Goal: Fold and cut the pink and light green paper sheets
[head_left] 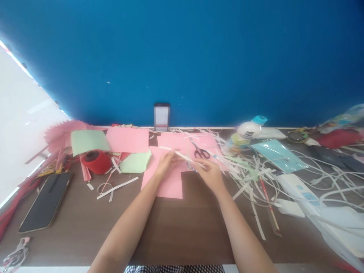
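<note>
A narrow white paper strip (184, 156) runs slantwise between my two hands, above the pink sheets. My left hand (167, 163) pinches it toward its left part, and a short end sticks out past the fingers. The right end is gripped by the fingers of my right hand (209, 175). Beneath my left hand lies a pink paper sheet (167, 187). Dark-handled scissors (201, 153) rest just beyond my right hand, on more pink paper (209, 141).
At left are a red thread roll (97, 162), green paper (89, 141) and a dark phone (45, 203). Another phone (162, 116) leans on the blue wall (199, 57). To the right lie paper strips (257, 212), a white bottle (249, 129), a power strip (301, 193) and cables.
</note>
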The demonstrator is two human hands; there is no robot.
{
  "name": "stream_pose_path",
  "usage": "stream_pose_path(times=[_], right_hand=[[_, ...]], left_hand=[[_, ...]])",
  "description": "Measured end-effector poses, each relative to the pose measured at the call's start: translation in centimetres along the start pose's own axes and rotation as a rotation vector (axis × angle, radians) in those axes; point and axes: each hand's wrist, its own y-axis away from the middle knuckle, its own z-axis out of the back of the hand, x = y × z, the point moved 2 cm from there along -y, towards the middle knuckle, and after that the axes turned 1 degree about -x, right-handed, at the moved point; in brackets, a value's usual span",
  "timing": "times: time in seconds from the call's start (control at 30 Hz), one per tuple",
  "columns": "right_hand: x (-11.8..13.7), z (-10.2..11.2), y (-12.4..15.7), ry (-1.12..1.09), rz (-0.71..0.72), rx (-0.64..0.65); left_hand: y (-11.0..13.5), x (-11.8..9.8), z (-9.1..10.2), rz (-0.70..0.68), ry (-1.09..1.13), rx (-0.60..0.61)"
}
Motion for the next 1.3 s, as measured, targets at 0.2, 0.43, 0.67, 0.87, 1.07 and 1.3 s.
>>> stream_pose_path(times=[0.2,0.43,0.67,0.87,1.07,1.3], right_hand=[[-0.2,0.2,0.0,0.067,0.072,0.005],[-0.1,0.3,0.1,0.293,0.287,-0.024],[0.0,0.0,0.2,0.378,0.360,-0.035],[0.3,-0.1,0.5,0.391,0.375,-0.101],[0.3,-0.9,0.5,0.414,0.331,-0.219],[-0.2,-0.7,0.4,0.482,0.379,-0.280]], left_hand=[[-0.2,0.0,0.2,-0.002,0.036,-0.054],[0.0,-0.2,0.0,0.017,0.055,-0.056],[0.2,-0.2,0.0,0.005,0.006,-0.064],[-0.2,0.3,0.3,-0.027,0.006,-0.086],[0.2,0.0,-0.1,0.021,0.072,-0.033],[0.3,0.4,-0.1,0.001,-0.140,-0.006]])
